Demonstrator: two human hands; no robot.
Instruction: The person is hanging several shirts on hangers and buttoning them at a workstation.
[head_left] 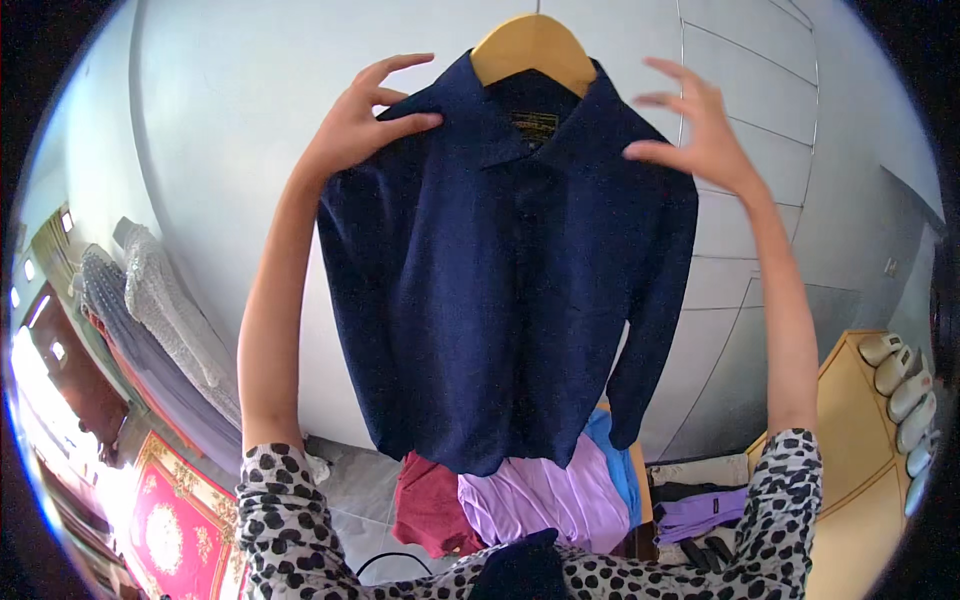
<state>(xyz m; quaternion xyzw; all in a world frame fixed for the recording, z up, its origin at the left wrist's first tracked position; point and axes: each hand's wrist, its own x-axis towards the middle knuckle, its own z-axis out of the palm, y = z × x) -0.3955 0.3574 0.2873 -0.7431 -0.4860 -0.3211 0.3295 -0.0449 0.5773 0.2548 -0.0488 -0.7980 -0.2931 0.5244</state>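
A dark navy long-sleeved shirt (510, 290) hangs upright in front of me on a wooden hanger (535, 50), its collar folded down and its front facing me. My left hand (365, 120) is at the shoulder on the left, fingers apart, the thumb lying over the cloth near the collar. On the other side my right hand (700, 130) is spread beside the right shoulder, thumb close to the cloth; whether it touches I cannot tell. Neither hand is closed on the shirt. The hanger's hook is hardly visible at the top.
Below the shirt lie lilac cloth (555, 500), maroon cloth (435, 505) and blue cloth (612, 460). Folded purple clothing (700, 515) lies at the lower right. Pale wardrobe doors (740, 150) stand behind. Several shoes top a wooden cabinet (850, 440); gowns (165, 300) hang at left near a red rug (175, 510).
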